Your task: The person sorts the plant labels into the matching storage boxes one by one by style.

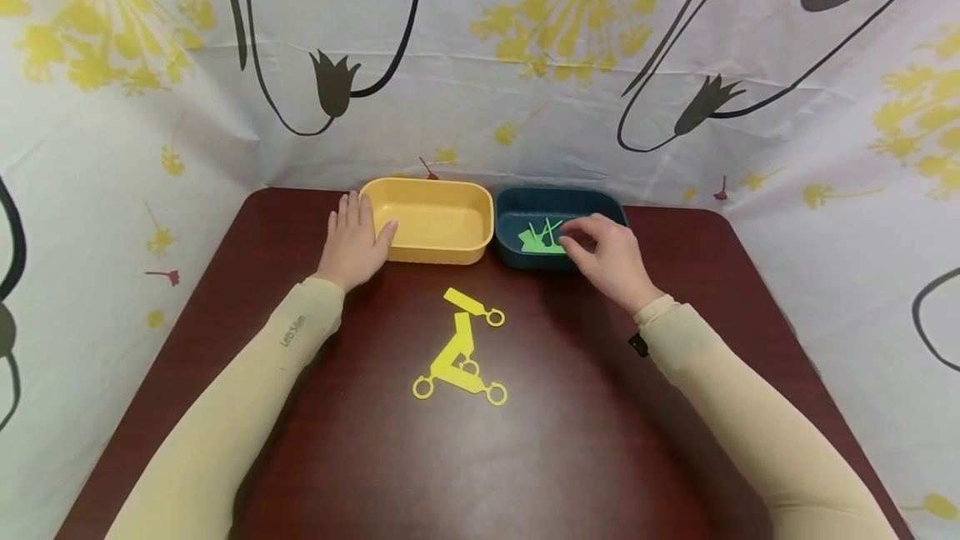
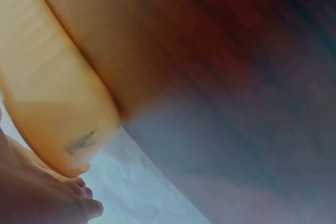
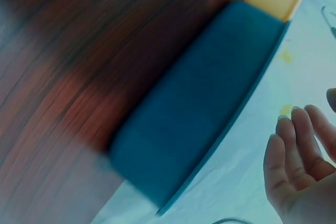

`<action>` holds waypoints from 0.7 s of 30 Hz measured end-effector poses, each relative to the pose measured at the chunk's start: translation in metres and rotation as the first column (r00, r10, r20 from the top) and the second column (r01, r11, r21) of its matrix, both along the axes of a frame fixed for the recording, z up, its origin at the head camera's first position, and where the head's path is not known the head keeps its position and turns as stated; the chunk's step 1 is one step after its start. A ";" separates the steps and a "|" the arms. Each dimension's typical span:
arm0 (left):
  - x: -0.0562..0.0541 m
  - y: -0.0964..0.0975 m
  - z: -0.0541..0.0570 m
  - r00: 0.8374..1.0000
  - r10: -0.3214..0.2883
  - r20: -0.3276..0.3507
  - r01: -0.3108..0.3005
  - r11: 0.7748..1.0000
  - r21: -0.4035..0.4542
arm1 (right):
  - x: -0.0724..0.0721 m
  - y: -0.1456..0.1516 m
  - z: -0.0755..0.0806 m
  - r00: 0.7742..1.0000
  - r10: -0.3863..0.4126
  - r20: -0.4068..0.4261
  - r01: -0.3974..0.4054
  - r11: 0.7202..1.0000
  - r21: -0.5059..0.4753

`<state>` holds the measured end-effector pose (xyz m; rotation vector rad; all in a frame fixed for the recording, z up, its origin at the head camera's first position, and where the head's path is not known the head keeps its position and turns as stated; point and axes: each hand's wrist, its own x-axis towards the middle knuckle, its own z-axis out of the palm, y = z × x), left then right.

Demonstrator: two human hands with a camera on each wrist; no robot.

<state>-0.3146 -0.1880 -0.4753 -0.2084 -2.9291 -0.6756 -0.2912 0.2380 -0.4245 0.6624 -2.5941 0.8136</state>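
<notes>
My left hand (image 1: 352, 244) rests on the left end of a yellow bin (image 1: 441, 255), fingers straight and thumb over its near rim. In the left wrist view, fingertips (image 2: 94, 208) show beyond the bin's wall. Over the right part of a dark blue bin (image 1: 525, 258) is my right hand (image 1: 606, 255), its fingers bent loosely. Several thin green pieces (image 1: 536, 242) lie in that bin, right by the thumb and fingertips. The right wrist view shows the right hand (image 3: 304, 166) above the blue bin's rim, with a gap between thumb and fingers and nothing held there.
Several flat yellow tags with ring ends (image 1: 457, 375) lie overlapping on the dark red-brown table (image 1: 360, 457). One more yellow tag (image 1: 465, 301) lies just behind them, nearer the bins. The two bins stand side by side against a patterned white cloth (image 1: 450, 107).
</notes>
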 end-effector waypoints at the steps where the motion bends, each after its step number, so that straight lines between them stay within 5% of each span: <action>1: 0.001 0.000 0.001 1.000 0.000 -0.007 0.000 1.000 0.000 | -0.002 0.004 0.000 1.000 -0.007 0.000 0.007 1.000 0.001; 10: 0.013 0.001 0.018 0.998 -0.011 -0.058 0.011 1.000 0.003 | -0.019 0.038 -0.010 0.997 -0.083 -0.008 0.083 0.996 0.024; 21: 0.044 0.011 0.039 0.994 -0.057 -0.096 0.053 0.998 -0.039 | -0.037 0.068 -0.026 0.990 -0.128 0.056 0.118 0.982 0.149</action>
